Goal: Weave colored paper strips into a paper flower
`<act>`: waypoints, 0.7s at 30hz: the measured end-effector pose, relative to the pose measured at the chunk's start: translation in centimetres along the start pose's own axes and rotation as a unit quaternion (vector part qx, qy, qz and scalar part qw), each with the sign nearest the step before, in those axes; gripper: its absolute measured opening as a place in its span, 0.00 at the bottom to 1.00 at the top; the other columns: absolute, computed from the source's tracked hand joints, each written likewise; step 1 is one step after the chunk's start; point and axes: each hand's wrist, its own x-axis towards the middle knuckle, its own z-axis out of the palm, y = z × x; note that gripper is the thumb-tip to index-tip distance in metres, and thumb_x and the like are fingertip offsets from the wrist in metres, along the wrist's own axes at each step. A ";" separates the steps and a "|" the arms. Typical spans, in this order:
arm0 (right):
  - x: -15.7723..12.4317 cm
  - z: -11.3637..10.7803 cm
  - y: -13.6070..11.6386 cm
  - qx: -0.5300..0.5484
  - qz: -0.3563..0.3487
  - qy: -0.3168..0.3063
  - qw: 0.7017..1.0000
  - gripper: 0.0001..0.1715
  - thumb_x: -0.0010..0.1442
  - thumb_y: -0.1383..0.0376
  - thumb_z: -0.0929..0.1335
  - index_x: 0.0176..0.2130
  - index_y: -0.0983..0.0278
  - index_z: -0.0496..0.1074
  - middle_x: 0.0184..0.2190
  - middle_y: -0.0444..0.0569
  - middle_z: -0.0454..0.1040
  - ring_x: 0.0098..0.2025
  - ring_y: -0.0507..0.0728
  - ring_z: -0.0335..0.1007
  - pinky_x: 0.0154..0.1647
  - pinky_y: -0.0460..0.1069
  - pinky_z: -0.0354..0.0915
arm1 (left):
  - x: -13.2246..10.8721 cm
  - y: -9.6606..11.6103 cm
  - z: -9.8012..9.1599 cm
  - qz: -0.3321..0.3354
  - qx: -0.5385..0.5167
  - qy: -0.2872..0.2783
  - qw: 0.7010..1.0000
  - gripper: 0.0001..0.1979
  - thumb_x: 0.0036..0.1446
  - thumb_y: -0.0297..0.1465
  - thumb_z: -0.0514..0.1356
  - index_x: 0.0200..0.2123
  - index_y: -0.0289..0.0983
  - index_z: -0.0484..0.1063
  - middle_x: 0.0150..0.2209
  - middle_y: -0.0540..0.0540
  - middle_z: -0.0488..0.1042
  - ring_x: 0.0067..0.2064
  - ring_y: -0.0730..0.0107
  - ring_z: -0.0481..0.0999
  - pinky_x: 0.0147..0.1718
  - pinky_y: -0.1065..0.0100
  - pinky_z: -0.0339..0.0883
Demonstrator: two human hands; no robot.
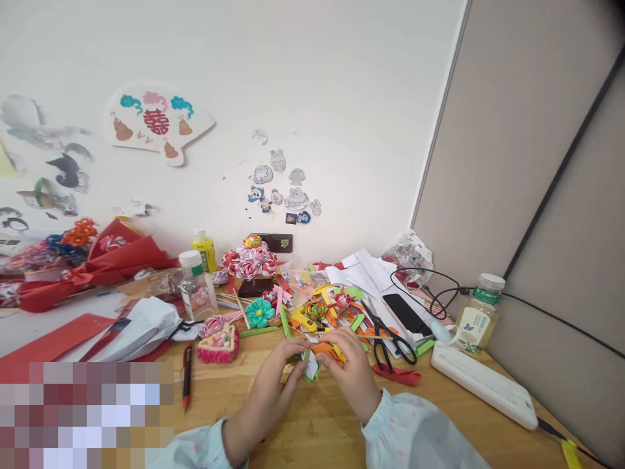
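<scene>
My left hand (278, 371) and my right hand (351, 368) meet over the front of the wooden table. Between their fingertips they grip a folded paper piece (310, 369) with green, white and orange parts. My right thumb and fingers pinch its orange side, where some yellow also shows; my left fingers close on its green and white side. The fingers cover much of the piece. Just behind the hands lie folded paper flowers (316, 309), coloured paper strips and a yellow tool (303, 320). Black-handled scissors (378, 326) rest to the right of my right hand.
A phone (405, 314), a drink bottle (479, 316) and a white power strip (483, 384) with cables stand or lie at the right. Left are a pen (187, 378), a pink heart-shaped box (218, 345), a jar (193, 286) and a red-wrapped bouquet (97, 267). A wall closes the back.
</scene>
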 end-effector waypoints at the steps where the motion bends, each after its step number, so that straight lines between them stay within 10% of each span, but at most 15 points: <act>1: 0.1 0.0 -0.1 0.000 -0.006 -0.001 1.000 0.08 0.58 0.60 0.67 0.36 0.61 0.70 0.33 0.48 0.72 0.39 0.58 0.65 0.40 0.53 0.62 | 0.0 0.0 0.0 0.008 0.006 -0.004 1.000 0.08 0.56 0.26 0.53 0.40 0.39 0.66 0.40 0.42 0.75 0.44 0.63 0.74 0.43 0.63 0.69; 21: -0.1 0.2 -0.1 -0.010 -0.014 -0.023 1.000 0.10 0.56 0.58 0.68 0.32 0.62 0.70 0.28 0.46 0.71 0.34 0.57 0.64 0.35 0.51 0.61 | 0.3 0.5 0.2 -0.015 -0.036 -0.071 0.997 0.07 0.58 0.25 0.52 0.36 0.39 0.68 0.38 0.44 0.71 0.42 0.67 0.72 0.41 0.66 0.67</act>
